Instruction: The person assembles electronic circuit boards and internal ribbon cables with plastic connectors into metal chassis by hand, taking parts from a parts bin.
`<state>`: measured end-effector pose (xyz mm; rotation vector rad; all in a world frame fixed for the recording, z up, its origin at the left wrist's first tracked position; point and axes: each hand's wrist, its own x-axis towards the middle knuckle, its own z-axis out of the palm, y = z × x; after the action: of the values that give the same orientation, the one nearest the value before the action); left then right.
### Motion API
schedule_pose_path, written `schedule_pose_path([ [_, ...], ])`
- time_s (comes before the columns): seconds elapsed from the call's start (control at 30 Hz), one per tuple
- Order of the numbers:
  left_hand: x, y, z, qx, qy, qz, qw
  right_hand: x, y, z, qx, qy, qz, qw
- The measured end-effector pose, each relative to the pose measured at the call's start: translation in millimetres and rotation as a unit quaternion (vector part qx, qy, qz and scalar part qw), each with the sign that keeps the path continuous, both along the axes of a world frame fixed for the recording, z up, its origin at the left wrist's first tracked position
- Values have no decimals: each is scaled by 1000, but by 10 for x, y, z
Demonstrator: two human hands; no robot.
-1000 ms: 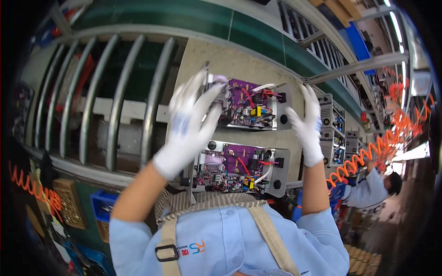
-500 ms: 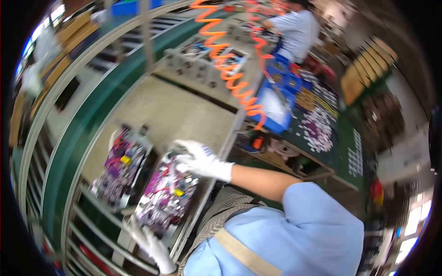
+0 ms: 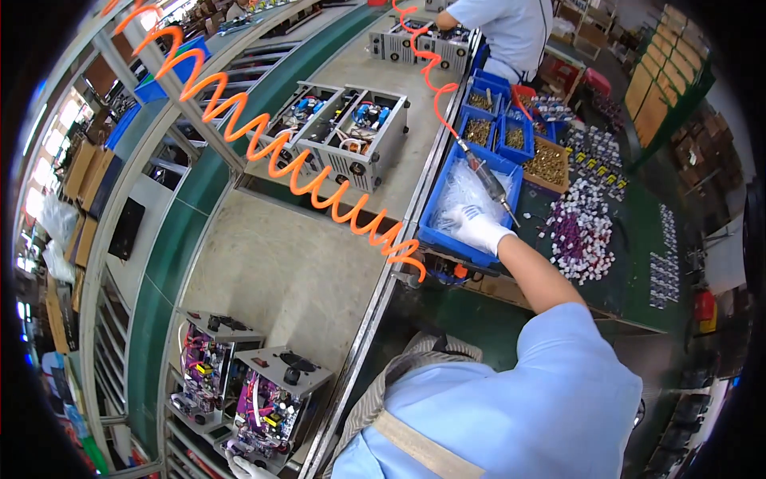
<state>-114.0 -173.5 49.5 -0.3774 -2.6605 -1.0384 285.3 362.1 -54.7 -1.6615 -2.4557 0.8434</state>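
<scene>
My right hand (image 3: 477, 228), in a white glove, reaches into a blue bin (image 3: 456, 254) of thin, whitish, translucent strips (image 3: 471, 188) that look like cable ties. Its fingertips blend into the strips, so their grip is hidden. At the lower edge, my gloved left hand (image 3: 246, 467) is by the near end of an open electronic unit (image 3: 267, 415), fingers stretched out against it. This unit has a grey metal panel with a black round part, a purple circuit board and a yellow component. A similar unit (image 3: 203, 363) stands just left of it.
A coiled orange air hose (image 3: 299, 172) crosses above the bench. A powered screwdriver (image 3: 487, 177) hangs over the bin. Grey-cased units (image 3: 351, 140) stand farther up the line. Bins of brass-coloured fasteners (image 3: 479, 132) and a pile of white connectors (image 3: 582, 231) lie right. A co-worker (image 3: 511, 32) stands beyond.
My right hand has left the near unit and moved right into the blue bin. My left hand stays by the near unit. The view has shifted, putting the units lower.
</scene>
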Motion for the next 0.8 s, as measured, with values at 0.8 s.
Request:
schedule_pose_path([
  [0.8,228,291,5,-70,31,8,997,836,866,-2,-73,510,-350,783],
])
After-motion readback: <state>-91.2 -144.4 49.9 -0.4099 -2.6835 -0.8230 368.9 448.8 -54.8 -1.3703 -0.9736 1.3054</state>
